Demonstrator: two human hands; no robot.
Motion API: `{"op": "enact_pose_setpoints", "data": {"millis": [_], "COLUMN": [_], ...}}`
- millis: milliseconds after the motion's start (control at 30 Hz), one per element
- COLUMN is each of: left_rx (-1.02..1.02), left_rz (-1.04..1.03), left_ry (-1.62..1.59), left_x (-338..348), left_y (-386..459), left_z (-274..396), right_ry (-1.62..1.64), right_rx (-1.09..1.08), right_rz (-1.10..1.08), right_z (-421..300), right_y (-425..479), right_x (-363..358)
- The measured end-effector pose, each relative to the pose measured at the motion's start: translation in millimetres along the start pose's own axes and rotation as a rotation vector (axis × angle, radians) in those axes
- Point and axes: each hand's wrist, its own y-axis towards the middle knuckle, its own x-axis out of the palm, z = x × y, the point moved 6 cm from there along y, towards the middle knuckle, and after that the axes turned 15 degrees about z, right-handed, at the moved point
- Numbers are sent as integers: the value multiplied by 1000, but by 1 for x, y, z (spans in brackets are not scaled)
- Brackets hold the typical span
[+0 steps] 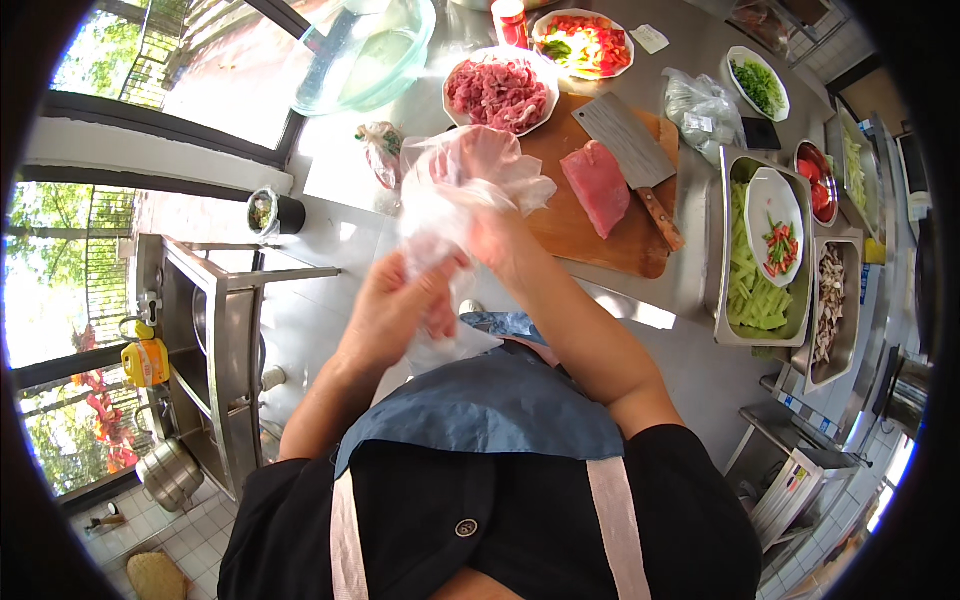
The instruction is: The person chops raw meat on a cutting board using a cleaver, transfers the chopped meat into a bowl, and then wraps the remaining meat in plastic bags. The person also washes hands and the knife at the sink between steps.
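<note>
A thin translucent plastic bag (pixel 480 161) is gathered between my two hands in front of the apron. My left hand (pixel 394 296) grips its lower part, where something pinkish shows through the film; blur hides what it is. Higher up, my right hand (pixel 495 232) holds the crumpled upper part, its fingers mostly hidden by the plastic. Just beyond my right hand, a wooden cutting board (pixel 630 259) bears a block of raw meat (pixel 597 187). Beside the meat lies a cleaver (pixel 626 139) with a wooden handle.
Behind the board stand a plate of sliced raw meat (pixel 499 91) and a plate of chopped peppers (pixel 585 43). A large glass bowl (pixel 367 60) is at the upper left. Right of the board, a steel pan (pixel 716 247) holds cut green vegetables. A lined bin (pixel 289 214) stands on the floor.
</note>
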Motion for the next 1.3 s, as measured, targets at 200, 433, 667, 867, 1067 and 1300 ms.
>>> {"op": "enact_pose_setpoints", "data": {"millis": [200, 433, 667, 867, 1067, 1300], "left_rx": [219, 373, 241, 133, 350, 223], "left_rz": [394, 187, 202, 204, 427, 270], "left_ry": [-133, 98, 41, -46, 200, -174], "left_x": [-54, -51, -67, -81, -114, -118], "left_y": [87, 135, 121, 121, 85, 67], "left_z": [56, 35, 10, 7, 15, 20], "right_ry": [-326, -1059, -2334, -2302, -2131, -1932], "right_rx": [-108, -230, -1183, -1038, -1187, -1588], "right_rz": [213, 3, 605, 681, 660, 188], "right_z": [-9, -42, -153, -167, -179, -130], "right_y": [16, -16, -45, -12, -27, -79], "right_x": [-14, -6, -58, -104, -109, 0]}}
